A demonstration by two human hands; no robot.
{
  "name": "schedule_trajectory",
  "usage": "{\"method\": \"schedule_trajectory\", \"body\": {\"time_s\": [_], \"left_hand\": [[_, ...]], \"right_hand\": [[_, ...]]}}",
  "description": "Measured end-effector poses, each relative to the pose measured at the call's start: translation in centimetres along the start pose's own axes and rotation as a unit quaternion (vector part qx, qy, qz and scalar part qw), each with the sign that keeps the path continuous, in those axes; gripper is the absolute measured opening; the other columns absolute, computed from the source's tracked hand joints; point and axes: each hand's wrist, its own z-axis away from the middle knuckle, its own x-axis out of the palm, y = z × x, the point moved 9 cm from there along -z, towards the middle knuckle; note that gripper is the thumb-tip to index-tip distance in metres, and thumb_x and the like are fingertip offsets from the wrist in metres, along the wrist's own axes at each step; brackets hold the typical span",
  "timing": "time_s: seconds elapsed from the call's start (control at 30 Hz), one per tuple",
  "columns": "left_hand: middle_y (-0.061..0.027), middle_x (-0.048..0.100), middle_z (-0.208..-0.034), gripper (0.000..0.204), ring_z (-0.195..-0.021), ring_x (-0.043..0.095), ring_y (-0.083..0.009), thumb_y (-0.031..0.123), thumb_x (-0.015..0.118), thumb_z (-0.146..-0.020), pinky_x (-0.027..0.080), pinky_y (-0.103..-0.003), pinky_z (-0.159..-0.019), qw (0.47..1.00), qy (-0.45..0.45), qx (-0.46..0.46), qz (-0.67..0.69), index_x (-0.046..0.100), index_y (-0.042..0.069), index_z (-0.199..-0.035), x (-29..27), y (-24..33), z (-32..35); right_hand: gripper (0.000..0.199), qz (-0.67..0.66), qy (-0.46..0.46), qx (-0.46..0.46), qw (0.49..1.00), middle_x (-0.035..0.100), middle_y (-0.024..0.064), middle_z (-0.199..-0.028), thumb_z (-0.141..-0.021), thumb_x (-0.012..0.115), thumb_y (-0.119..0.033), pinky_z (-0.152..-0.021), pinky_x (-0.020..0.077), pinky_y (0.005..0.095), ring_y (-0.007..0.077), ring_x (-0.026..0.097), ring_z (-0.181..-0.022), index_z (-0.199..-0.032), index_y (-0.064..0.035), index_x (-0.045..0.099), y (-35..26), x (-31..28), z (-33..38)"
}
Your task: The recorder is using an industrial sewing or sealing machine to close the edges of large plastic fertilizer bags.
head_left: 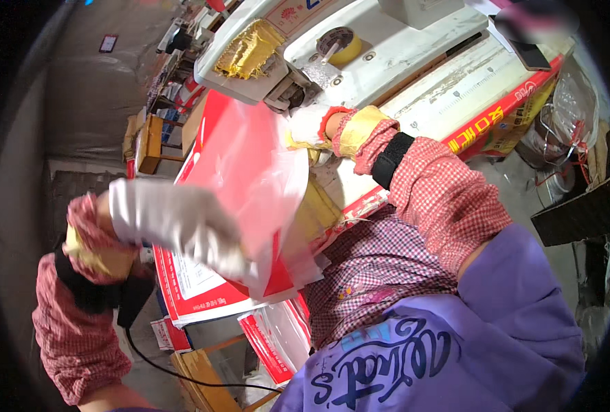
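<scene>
My left hand, in a white glove and smeared by motion, is over a red and white plastic bag. Its fingertips come down near the bag's lower edge, and their grip is blurred. A translucent plastic layer lies along the bag's right side. My right hand, also gloved, is closed at the bag's upper corner, just below the head of a white sewing machine. The machine's presser foot is close to those fingers, which are partly hidden.
A roll of tape rests on the machine bed. To the right runs a pale work surface with a red printed edge, bearing a dark phone. Clear plastic bags hang beyond it. A black cable and wooden stool are below.
</scene>
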Motion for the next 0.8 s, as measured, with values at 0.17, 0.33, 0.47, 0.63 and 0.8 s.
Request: {"method": "schedule_trajectory", "body": {"time_s": [0.17, 0.33, 0.47, 0.63, 0.8], "left_hand": [[-0.0009, 0.060, -0.062, 0.016, -0.058, 0.061, -0.0197, 0.024, 0.058, -0.073, 0.048, -0.034, -0.049, 0.899, -0.068, -0.099, -0.421, 0.066, 0.011, -0.077, 8.1, 0.0, 1.4], [-0.0041, 0.057, -0.055, 0.008, -0.052, 0.059, -0.0237, 0.016, 0.061, -0.061, 0.047, -0.036, -0.045, 0.858, -0.056, 0.161, -0.484, 0.064, 0.009, -0.062, 15.3, 9.1, -5.3], [-0.0053, 0.057, -0.057, 0.009, -0.053, 0.059, -0.0252, 0.017, 0.059, -0.066, 0.046, -0.038, -0.045, 0.911, -0.038, 0.162, -0.378, 0.063, 0.009, -0.064, 16.2, 7.8, -9.8], [-0.0098, 0.065, -0.083, 0.021, -0.078, 0.064, -0.0261, 0.023, 0.068, -0.066, 0.051, -0.036, -0.064, 0.877, -0.176, -0.085, -0.439, 0.067, 0.013, -0.084, 10.0, 5.3, -3.3], [-0.0041, 0.056, -0.052, 0.005, -0.053, 0.060, -0.0215, 0.012, 0.061, -0.063, 0.045, -0.032, -0.046, 0.874, 0.030, 0.090, -0.476, 0.063, 0.007, -0.061, 8.8, 10.3, -4.7]], "right_hand": [[0.024, 0.017, -0.111, 0.042, 0.993, 0.063, 0.0101, -0.093, -0.074, 0.054, -0.026, -0.069, 0.0471, 0.0352, 0.0213, 0.060, -0.082, -0.093, -0.0136, 0.064, 1.7, 4.4, -1.2], [0.014, 0.197, -0.167, 0.052, 0.965, 0.065, 0.0103, -0.076, -0.065, 0.058, -0.015, -0.060, 0.0491, 0.0330, 0.0256, 0.062, -0.071, -0.073, -0.0086, 0.066, -1.2, 8.2, 1.2], [0.019, 0.337, 0.080, 0.100, 0.933, 0.053, 0.0047, -0.063, -0.077, 0.049, -0.012, -0.046, 0.0448, 0.0336, 0.0169, 0.057, -0.057, -0.094, -0.0033, 0.055, -7.9, 4.5, 9.7], [0.034, 0.029, 0.091, 0.288, 0.953, 0.060, 0.0157, -0.078, -0.080, 0.044, -0.010, -0.050, 0.0483, 0.0416, 0.0277, 0.061, -0.066, -0.112, -0.0007, 0.050, -3.6, 4.9, 12.6], [0.025, 0.044, 0.161, 0.117, 0.979, 0.061, 0.0100, -0.077, -0.082, 0.044, -0.017, -0.058, 0.0507, 0.0354, 0.0198, 0.061, -0.065, -0.100, -0.0040, 0.055, -2.9, 3.2, 8.7]]}}
